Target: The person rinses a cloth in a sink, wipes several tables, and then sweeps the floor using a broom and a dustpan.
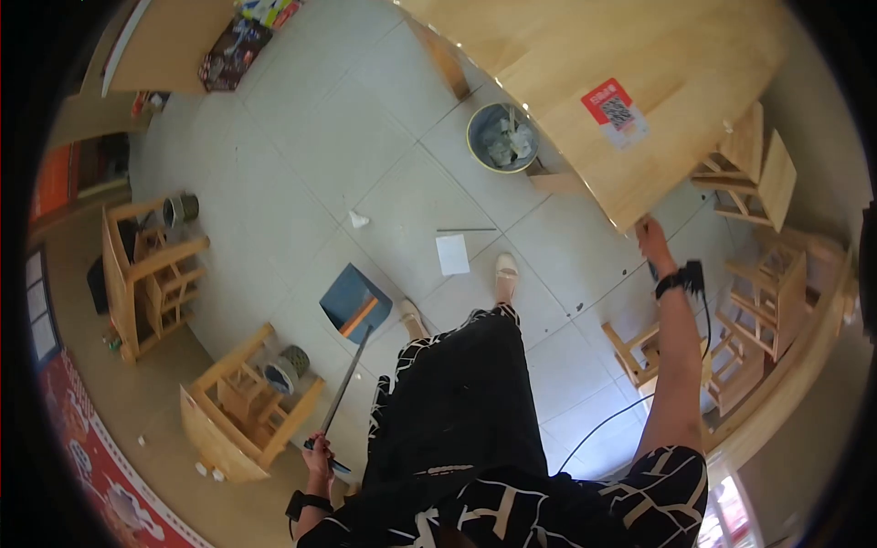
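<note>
My left hand (pixel 318 454) is wrapped round the long dark handle of a dustpan (pixel 340 290) low at my left. The blue-grey pan stands on the floor tiles, an orange band across it. Off to the right, my right hand (pixel 650 242) is closed at the near corner of a wooden table (pixel 548 55), fingers right at the edge. On the floor ahead of my feet are a white sheet (pixel 452 255), a thin dark stick (pixel 466 229) and a crumpled white tissue (pixel 358 219).
A round trash bin (pixel 489 164) with waste inside stands beside the table. Wooden stools (pixel 776 178) are at the right. Smaller tables (pixel 210 429) with stools and bins beneath line the left. Dark specks (pixel 577 309) dot the tiles. A black cable (pixel 594 429) hangs by my right arm.
</note>
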`<action>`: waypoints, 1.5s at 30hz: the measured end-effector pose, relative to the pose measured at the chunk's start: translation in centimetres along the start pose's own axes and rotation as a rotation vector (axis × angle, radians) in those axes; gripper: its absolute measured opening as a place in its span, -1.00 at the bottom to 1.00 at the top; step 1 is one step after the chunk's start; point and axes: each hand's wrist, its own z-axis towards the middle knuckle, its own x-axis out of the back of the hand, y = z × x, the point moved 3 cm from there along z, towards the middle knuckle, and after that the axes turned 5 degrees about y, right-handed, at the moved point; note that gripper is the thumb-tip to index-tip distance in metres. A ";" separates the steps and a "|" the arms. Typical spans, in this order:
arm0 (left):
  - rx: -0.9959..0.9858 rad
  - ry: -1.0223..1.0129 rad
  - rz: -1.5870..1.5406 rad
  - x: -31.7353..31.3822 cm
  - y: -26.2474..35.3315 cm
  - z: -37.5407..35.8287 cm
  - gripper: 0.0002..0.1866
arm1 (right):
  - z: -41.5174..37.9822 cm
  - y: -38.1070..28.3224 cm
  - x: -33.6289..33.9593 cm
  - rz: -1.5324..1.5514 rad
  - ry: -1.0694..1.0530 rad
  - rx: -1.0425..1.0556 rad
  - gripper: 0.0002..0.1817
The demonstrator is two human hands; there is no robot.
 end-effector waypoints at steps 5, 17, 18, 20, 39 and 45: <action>-0.039 0.018 -0.038 -2.9 -1.0 -4.3 -0.90 | 10.5 3.7 0.0 -0.502 -0.032 0.208 -0.59; 0.066 -0.025 -0.073 -4.2 -2.8 -6.0 -0.88 | -6.7 -1.5 9.0 -0.147 -0.245 -0.237 -0.51; 0.073 -0.031 -0.086 -4.6 -3.1 -6.1 -0.88 | -6.5 -1.8 9.3 -0.160 -0.240 -0.229 -0.51; 0.103 -0.059 -0.135 -4.8 -3.5 -6.5 -0.88 | -6.2 -0.8 8.4 -0.151 -0.179 -0.140 -0.50; 0.111 -0.073 -0.245 -2.0 -3.5 -7.5 -0.89 | -5.2 -3.7 8.8 -0.373 -0.254 0.396 -0.52; 0.122 -0.024 -0.237 -1.7 -3.1 -8.3 -0.89 | -9.0 -9.5 8.2 -0.103 -0.308 -0.242 -0.54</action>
